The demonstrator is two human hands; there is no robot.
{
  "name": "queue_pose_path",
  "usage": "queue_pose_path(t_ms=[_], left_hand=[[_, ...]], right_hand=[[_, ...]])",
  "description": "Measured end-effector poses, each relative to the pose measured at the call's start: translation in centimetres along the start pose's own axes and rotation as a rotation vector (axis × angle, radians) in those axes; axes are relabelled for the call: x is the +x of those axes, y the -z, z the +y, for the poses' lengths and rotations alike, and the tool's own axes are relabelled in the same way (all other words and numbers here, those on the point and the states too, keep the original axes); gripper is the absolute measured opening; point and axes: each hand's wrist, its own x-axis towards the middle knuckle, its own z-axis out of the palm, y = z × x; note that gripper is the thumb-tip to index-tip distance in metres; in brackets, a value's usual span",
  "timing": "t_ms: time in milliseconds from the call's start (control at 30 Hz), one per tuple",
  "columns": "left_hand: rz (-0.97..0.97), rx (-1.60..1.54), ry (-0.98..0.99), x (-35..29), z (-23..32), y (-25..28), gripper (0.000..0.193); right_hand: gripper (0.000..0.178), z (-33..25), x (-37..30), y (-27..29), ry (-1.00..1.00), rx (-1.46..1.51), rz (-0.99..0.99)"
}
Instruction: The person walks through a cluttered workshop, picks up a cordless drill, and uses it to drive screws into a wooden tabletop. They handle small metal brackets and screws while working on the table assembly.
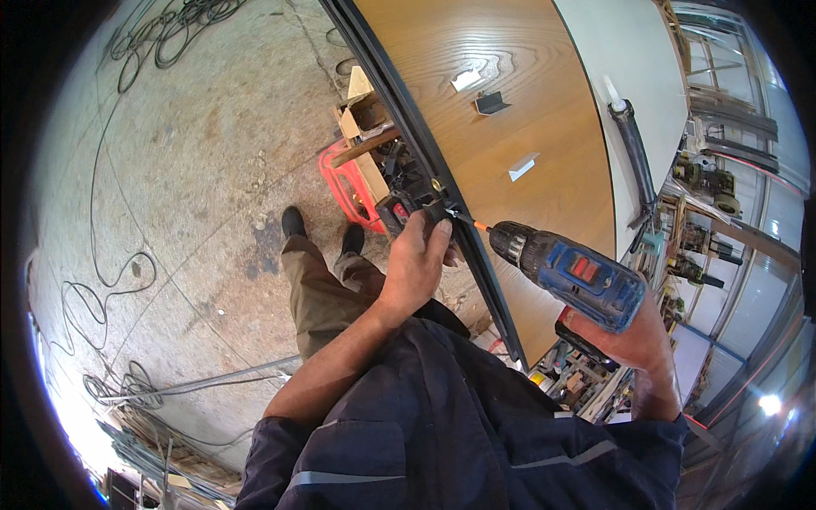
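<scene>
My right hand (625,336) is wrapped round the handle of a blue and black cordless drill (578,276) with red buttons on its side. From its chuck a thin bit (480,225) with an orange band points left to the black metal frame (425,144) along the panel's edge. My left hand (416,268) is closed, thumb and fingers pinching a small dark piece (436,210) against that frame, close to the bit's tip. Whether the tip touches the piece or the frame I cannot tell. Several small angle pieces, including a dark one (490,104) and a white one (524,167), lie on the wood-grain panel (527,51).
A black sealant gun (633,149) with a white nozzle lies on a pale board (608,42) to the right. Below the frame's left side stands a red crate (344,191) with wood offcuts. Black cables (106,204) trail over the concrete floor. Shelves with machines (710,183) line the right side.
</scene>
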Motion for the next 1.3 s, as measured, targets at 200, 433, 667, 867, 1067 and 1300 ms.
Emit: queue_pose_path(t_ms=[200,433,667,867,1067,1300], left_hand=[[0.025,-0.110,-0.025,-0.3,-0.9,-0.9,0.018],[0.020,-0.107,-0.061,-0.2,-1.0,-0.9,0.019],[0.023,-0.065,-0.072,-0.3,-0.6,-0.9,0.018],[0.023,-0.057,-0.058,-0.2,-0.6,-0.8,0.019],[0.021,-0.101,-0.050,-0.2,-0.7,-0.7,0.019],[-0.001,-0.113,-0.048,-0.1,-1.2,-0.2,0.019]], right_hand=[[0.045,0.1,-0.1,0.1,0.013,0.031,0.015],[0.046,0.4,0.0,0.2,0.019,0.025,0.003],[0.048,0.3,0.1,0.3,0.042,0.027,-0.006],[0.049,1.2,-0.1,0.1,0.029,-0.025,0.036],[0.057,1.9,-0.3,0.1,0.003,-0.067,0.042],[0.060,-1.8,0.2,0.4,0.069,0.067,-0.110]])
